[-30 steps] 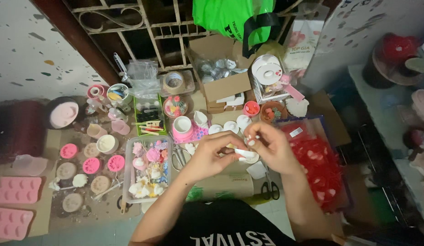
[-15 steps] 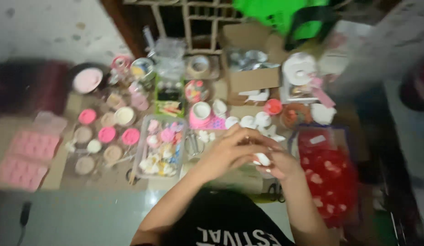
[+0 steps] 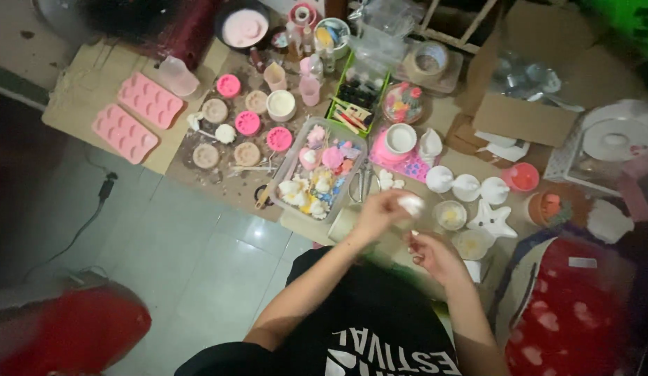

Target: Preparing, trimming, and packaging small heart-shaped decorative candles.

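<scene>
White and small, the piece (image 3: 411,203) pinched in the left hand (image 3: 381,214) sits at that hand's fingertips, raised above the cardboard-covered floor; motion blur softens it, so it may be a little moulded shape or a scrap of wrapping, and I cannot tell its long axis. From the right hand (image 3: 428,254) the piece lies at about eleven o'clock, close but apart, which puts the left hand plainly nearer, being the one that grips it. The right hand hangs lower with its fingers loosely curled and partly open, and I see nothing held in it. Just beyond the hands, at one o'clock, stand two small round cups (image 3: 450,214) with pale filling, and past them a white star-shaped dish (image 3: 493,221). At eleven o'clock from the left hand lies a clear plastic tray (image 3: 290,166) of pink, white and yellow flower shapes, with scissors (image 3: 364,184) beside it at twelve. Farther out, at ten o'clock, round pink and tan moulds (image 3: 248,123) are spread over the cardboard, and farthest left rest two pink silicone mould trays (image 3: 136,115). At three o'clock sits a red patterned bag (image 3: 575,320).
</scene>
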